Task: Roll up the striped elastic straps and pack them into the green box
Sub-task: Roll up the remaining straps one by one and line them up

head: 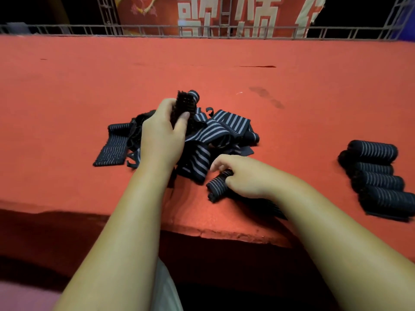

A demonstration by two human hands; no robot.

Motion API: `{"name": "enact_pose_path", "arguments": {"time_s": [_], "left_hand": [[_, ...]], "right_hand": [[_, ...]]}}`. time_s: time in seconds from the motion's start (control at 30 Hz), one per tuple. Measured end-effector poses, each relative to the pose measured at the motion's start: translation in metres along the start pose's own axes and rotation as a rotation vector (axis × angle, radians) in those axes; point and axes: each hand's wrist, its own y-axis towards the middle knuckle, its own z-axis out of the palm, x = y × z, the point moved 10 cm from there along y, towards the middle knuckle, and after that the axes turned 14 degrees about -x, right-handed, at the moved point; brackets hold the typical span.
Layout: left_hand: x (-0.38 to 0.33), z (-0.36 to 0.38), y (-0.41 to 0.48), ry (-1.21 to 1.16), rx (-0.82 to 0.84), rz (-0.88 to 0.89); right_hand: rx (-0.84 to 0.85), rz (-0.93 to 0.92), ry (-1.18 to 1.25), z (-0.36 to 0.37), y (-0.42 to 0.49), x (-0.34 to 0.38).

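Partly, left hand [161, 135] covering strap pile [224, 129], right hand [242, 176] covering roll [216, 187]

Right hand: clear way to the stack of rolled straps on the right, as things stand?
Likely yes. Only bare red tabletop lies between the right hand and the stack of rolled straps. The hand grips a partly rolled strap, though, so it is not free to take one.

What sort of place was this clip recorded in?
Probably the edge of an event stage: a raised platform covered in red carpet, a metal truss railing along its far side, and a red banner with large pale characters behind it.
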Motion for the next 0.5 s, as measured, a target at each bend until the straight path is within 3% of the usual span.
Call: {"name": "enact_pose_path", "arguments": {"time_s": [0.1,0.23,0.5], "left_hand": [[-0.001,0.001,-0.001,-0.002,0.029,0.02],[-0.016,0.0,-0.003,-0.005,0.04,0.09],[-0.041,-0.029,0.03,-0.167,-0.032,-0.049]], "right_hand": [[0.062,-0.037,-0.031,0.002,-0.008,-0.004],[-0.165,-0.054,-0.073,-0.019,-0.003,-0.013],[-0.497,0.066,0.392,-0.106,-0.014,-0.004]]}}
